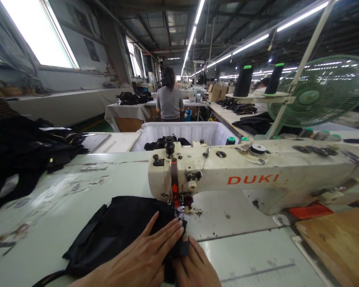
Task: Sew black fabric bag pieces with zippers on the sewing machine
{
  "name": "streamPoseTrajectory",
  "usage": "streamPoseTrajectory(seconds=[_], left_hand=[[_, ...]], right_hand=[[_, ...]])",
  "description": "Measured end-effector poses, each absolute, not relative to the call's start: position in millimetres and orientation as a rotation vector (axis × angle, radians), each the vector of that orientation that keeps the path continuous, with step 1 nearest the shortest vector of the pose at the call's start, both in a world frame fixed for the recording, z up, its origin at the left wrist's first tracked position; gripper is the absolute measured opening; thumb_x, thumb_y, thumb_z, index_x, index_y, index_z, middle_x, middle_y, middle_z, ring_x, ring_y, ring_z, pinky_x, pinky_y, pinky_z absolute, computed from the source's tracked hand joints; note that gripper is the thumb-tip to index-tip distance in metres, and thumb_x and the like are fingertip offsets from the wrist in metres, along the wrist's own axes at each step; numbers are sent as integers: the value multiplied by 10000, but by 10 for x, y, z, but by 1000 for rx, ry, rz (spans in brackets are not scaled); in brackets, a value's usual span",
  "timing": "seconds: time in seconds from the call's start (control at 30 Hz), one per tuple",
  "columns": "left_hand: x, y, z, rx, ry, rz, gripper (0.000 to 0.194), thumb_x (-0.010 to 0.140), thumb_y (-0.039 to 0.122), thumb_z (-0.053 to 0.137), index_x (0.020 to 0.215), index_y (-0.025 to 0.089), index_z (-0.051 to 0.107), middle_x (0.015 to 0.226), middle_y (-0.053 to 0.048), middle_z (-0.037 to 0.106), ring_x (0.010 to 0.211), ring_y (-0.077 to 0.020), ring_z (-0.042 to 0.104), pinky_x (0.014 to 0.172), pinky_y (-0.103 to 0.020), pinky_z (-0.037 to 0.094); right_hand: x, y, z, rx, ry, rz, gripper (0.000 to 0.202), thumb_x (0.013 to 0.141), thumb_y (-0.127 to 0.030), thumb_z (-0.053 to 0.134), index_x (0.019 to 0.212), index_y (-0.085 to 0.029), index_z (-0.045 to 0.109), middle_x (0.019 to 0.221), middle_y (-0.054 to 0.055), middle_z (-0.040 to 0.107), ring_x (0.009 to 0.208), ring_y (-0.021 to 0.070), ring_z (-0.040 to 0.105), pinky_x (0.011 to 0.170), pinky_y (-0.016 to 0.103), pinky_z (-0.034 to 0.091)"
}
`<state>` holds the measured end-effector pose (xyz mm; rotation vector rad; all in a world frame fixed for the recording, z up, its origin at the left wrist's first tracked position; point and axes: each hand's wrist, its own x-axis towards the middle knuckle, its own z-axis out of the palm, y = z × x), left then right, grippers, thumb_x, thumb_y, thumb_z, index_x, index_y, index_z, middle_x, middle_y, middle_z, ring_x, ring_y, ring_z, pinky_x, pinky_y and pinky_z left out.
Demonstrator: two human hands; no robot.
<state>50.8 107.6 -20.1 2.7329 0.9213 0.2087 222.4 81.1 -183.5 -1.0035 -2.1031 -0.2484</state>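
A piece of black fabric (116, 227) lies on the pale table in front of the sewing machine (227, 171), its right edge by the needle and presser foot. My left hand (146, 251) rests flat on the fabric, fingers stretched toward the needle area. Just to its right, my right hand (194, 265) grips the fabric's near right edge, fingers bent and partly hidden beneath it. A small light tag-like patch shows between the two hands. A thin black strap or cord trails off the fabric at lower left.
Black garments (26, 155) are heaped at the left of the table. Behind the machine stands a white bin (185, 129) with dark cloth inside. Thread cones (243, 81) and a green fan (311, 95) are at right, above a wooden board (341, 243). A person (169, 97) sits ahead, facing away.
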Motion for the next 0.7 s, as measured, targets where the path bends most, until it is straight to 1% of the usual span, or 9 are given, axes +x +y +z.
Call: streamPoseTrajectory(seconds=[0.13, 0.27, 0.37, 0.43, 0.47, 0.53, 0.57, 0.63, 0.7], left_hand=[[505, 1086, -164, 2736, 879, 212, 686, 862, 150, 536, 1506, 224, 311, 1455, -77, 488, 1373, -254, 413, 1167, -481, 288], [499, 1107, -157, 2715, 854, 158, 666, 886, 149, 523, 1508, 226, 299, 1472, -82, 460, 1376, -250, 403, 1165, -480, 290], [487, 1109, -224, 2704, 892, 198, 666, 889, 146, 525, 1508, 241, 296, 1487, -70, 438, 1376, -242, 403, 1175, -482, 263], [479, 1092, -290, 2697, 938, 228, 660, 906, 199, 548, 1510, 231, 284, 1491, -76, 431, 1375, -247, 404, 1175, -500, 246], [476, 1078, -320, 2691, 960, 237, 669, 914, 249, 566, 1514, 222, 272, 1494, -84, 426, 1379, -255, 398, 1174, -514, 236], [477, 1044, -368, 2679, 969, 229, 741, 906, 370, 612, 1524, 206, 237, 1510, -104, 395, 1393, -275, 370, 1169, -545, 208], [480, 1026, -385, 2673, 969, 224, 791, 889, 412, 635, 1529, 202, 219, 1520, -114, 373, 1401, -284, 354, 1167, -558, 193], [489, 990, -406, 2665, 991, 233, 851, 867, 437, 665, 1535, 198, 195, 1533, -129, 337, 1410, -297, 332, 1162, -578, 171], [497, 960, -421, 2650, 1036, 254, 841, 875, 444, 655, 1535, 196, 197, 1533, -138, 331, 1413, -305, 325, 1156, -596, 161]], right_hand=[[2235, 834, -1713, -927, -2058, -253, 258, 866, -58, 467, 982, -201, 647, 871, 43, 737, 966, 229, 668, 1027, 338, 442], [2202, 831, -1759, -957, -2042, -253, 250, 883, -63, 467, 993, -208, 638, 857, 43, 734, 944, 227, 674, 1021, 350, 449], [2285, 851, -1698, -930, -2130, -239, 200, 897, -119, 509, 1034, -206, 624, 904, 54, 740, 976, 246, 676, 988, 367, 486], [2439, 889, -1511, -860, -2247, -195, 185, 910, -179, 529, 1072, -207, 615, 1006, 62, 738, 1027, 246, 666, 960, 354, 514], [2536, 916, -1381, -827, -2373, -116, 205, 924, -214, 528, 1115, -212, 603, 1098, 58, 720, 1061, 225, 655, 960, 322, 517], [2725, 984, -1105, -838, -2467, 7, 234, 941, -235, 527, 1163, -203, 593, 1196, 55, 684, 1091, 195, 642, 974, 278, 508], [2798, 1022, -984, -888, -2441, 23, 232, 943, -187, 509, 1154, -219, 599, 1171, 42, 692, 1076, 194, 647, 970, 292, 514], [2873, 1104, -826, -1015, -2414, 96, 289, 921, -146, 508, 1188, -217, 594, 1096, 57, 695, 1005, 214, 660, 896, 330, 556], [2861, 1187, -790, -1079, -2430, 144, 366, 886, -132, 539, 1238, -222, 583, 1088, 76, 671, 981, 237, 651, 846, 367, 573]])
